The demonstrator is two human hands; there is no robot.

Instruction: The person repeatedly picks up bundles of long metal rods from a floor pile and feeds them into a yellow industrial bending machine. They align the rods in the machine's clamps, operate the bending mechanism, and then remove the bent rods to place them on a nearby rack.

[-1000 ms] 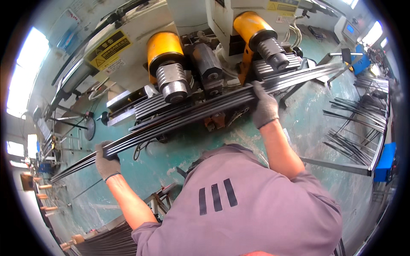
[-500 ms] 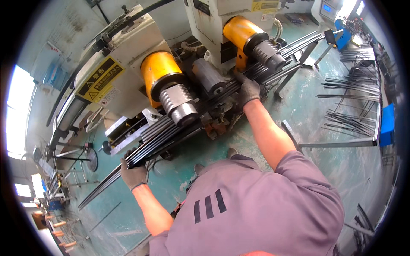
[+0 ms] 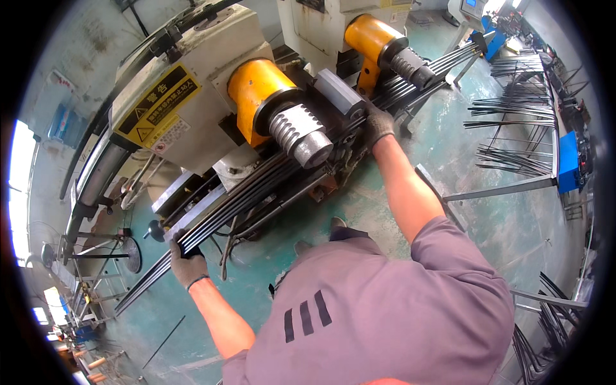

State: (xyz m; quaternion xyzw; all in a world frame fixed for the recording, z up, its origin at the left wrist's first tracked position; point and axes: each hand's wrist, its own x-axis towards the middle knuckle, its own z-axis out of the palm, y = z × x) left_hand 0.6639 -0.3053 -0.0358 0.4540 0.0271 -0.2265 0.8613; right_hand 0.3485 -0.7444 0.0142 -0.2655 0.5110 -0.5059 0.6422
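A bundle of long dark metal rods runs slantwise across the front of a bending machine, from lower left to upper right. Near its lower left end my gloved left hand is closed around the rods, thumb over the top. My gloved right hand grips the bundle farther along, beside a grey angular block; its fingertips are partly hidden. Just above the rods, between my hands, juts a ridged steel roller on an orange cylinder. A second ridged roller on an orange cylinder stands beyond my right hand.
The pale machine housing with a yellow warning label fills the upper left. To the right, a metal rack carries several piles of rods. Bent rods lie at the lower right. One loose rod lies on the green floor.
The rods have shifted in toward the machine and sit closer together along its front. Both hands moved with them, still gripping. The head view has also shifted a little.
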